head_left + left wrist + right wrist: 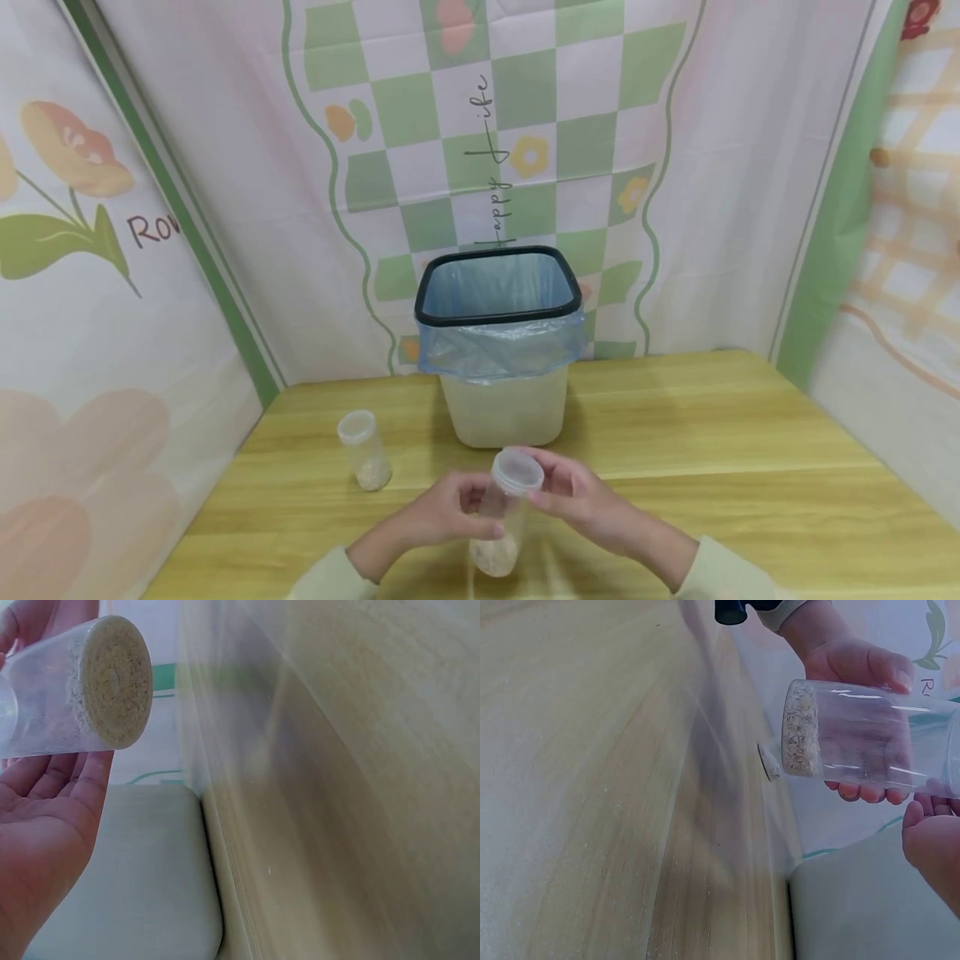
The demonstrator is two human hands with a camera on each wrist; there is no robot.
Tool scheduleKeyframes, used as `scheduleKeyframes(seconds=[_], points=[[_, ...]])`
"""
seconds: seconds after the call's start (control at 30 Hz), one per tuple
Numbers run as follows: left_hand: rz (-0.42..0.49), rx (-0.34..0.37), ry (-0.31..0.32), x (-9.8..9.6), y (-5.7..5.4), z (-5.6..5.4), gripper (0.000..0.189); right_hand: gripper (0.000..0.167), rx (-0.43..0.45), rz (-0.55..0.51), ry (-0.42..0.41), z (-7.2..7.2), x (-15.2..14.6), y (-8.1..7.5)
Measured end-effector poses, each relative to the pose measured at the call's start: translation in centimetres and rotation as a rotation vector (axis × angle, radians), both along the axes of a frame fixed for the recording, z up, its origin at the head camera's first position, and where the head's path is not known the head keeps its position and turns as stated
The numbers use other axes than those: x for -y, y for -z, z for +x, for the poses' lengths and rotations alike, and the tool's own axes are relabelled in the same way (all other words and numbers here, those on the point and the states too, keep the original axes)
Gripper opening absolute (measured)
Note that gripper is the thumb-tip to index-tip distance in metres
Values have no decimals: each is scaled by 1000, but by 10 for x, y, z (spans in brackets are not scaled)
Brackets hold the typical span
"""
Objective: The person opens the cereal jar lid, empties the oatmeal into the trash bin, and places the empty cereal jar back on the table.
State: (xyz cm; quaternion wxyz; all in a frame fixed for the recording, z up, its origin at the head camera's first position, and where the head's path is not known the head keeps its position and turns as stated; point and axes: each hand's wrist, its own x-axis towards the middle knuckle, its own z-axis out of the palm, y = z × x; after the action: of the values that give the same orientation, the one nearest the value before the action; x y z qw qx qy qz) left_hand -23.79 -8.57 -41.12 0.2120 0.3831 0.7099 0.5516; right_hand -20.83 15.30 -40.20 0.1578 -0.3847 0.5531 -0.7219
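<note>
A clear plastic jar (497, 552) with a pale screw lid (519, 471) is held tilted above the table's near part. Pale, flaky bits (800, 731) form a layer at its bottom. My left hand (450, 510) grips the jar's body from the left, thumb in front and fingers behind, as the right wrist view shows. Up at the lid, my right hand (581, 500) holds the rim between thumb and fingers. In the left wrist view, the jar's round base (116, 682) hangs over the wood.
A second lidded jar (365, 450) with similar bits stands at the left on the wooden table (675, 433). Behind the hands is a pale bin (510, 408) with a black rim and blue liner bag (498, 346). Patterned curtains (525, 100) enclose the table's back and sides.
</note>
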Motion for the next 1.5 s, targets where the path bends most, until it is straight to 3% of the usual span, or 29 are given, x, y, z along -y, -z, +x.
scheduleKeyframes(seconds=[0.1,0.2,0.33,0.5,0.6,0.7,0.93,1.1,1.33,1.5], points=[[-5,-6,-28,-1,0,1,40,58,9,-4,-18,-1,0,0],[1,-29,-84,-2,0,1,39,65,36,-14,25,-1,1,0],[36,-75,-179,-6,1,4,42,73,55,-22,261,6,8,-2],[53,-240,-330,-13,6,8,45,66,99,-40,605,17,24,-9],[46,-345,-414,-18,9,11,46,62,141,-25,742,22,34,-12],[33,-418,-475,-23,12,14,47,59,160,29,825,27,43,-11],[-8,-580,-609,-32,19,22,49,60,225,63,908,30,58,-6],[-22,-614,-652,-37,21,25,49,60,253,58,916,30,63,-2],[-21,-628,-633,-38,23,27,49,55,212,80,929,31,62,1],[0,-553,-586,-35,21,25,47,53,164,113,915,29,56,2]])
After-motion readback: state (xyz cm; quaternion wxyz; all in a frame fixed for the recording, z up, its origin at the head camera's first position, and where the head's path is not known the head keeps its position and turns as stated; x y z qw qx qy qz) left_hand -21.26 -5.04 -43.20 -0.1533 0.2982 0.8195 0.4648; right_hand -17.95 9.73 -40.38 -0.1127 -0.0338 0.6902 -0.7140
